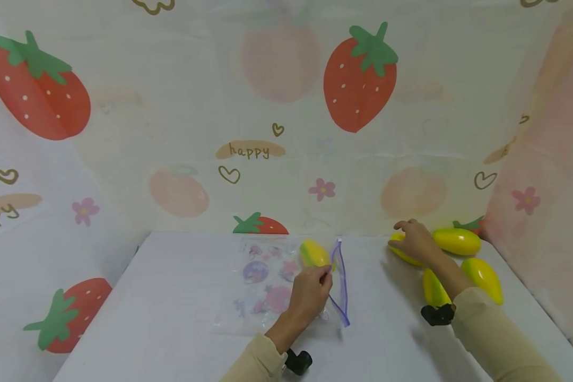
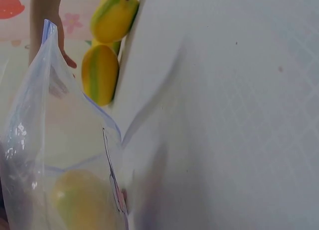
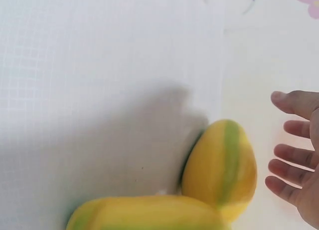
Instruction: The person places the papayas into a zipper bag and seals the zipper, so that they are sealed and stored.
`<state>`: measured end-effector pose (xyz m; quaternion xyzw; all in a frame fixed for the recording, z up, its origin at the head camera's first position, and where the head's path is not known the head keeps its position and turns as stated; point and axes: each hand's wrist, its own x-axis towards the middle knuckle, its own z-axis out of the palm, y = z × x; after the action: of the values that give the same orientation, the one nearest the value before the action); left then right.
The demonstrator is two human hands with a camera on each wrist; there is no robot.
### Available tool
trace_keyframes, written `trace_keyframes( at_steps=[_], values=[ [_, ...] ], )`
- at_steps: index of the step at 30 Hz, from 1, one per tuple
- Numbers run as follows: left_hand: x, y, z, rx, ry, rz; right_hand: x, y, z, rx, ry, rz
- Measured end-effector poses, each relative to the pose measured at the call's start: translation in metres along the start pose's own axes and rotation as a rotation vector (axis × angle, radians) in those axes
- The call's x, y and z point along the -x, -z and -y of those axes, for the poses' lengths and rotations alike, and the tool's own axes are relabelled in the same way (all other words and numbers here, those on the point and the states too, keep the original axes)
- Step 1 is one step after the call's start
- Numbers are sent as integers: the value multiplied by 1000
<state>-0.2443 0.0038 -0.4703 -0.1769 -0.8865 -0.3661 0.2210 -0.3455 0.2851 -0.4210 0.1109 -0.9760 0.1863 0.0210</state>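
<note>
In the head view my left hand (image 1: 309, 293) pinches the open edge of a clear printed zip bag (image 1: 255, 294) with a purple zip strip. One yellow-green toy mango (image 1: 314, 253) is inside the bag, near its mouth. The left wrist view shows the raised bag wall (image 2: 30, 120) with the blurred mango (image 2: 79, 197) behind it. Over at the right, my right hand (image 1: 417, 244) is above another mango (image 1: 407, 257). Its fingers are spread and apart from the striped mango (image 3: 222, 165) in the right wrist view, holding nothing.
Around the right forearm lie more mangoes: one at the back (image 1: 457, 242), one at the right (image 1: 483, 280) and one partly behind the arm (image 1: 434, 289). The white table (image 1: 172, 318) meets a strawberry-printed curtain (image 1: 286, 122) behind and at both sides.
</note>
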Motion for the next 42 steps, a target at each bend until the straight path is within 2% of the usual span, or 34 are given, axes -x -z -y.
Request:
trace_keyframes(
  at_steps=[12,20,28,37,42],
  values=[
    [1,0,-1,-3,16,18,2,6,-13,45,-41,57],
    [2,-1,0,-24,-31,-15,3,9,-15,43,-82,115],
    [2,-3,2,-23,-50,-34,2,9,-17,61,-130,141],
    [3,-2,1,-8,-20,0,0,5,-22,63,-166,156],
    [2,-2,2,-11,-16,-8,1,3,-24,68,-159,152]
  ],
)
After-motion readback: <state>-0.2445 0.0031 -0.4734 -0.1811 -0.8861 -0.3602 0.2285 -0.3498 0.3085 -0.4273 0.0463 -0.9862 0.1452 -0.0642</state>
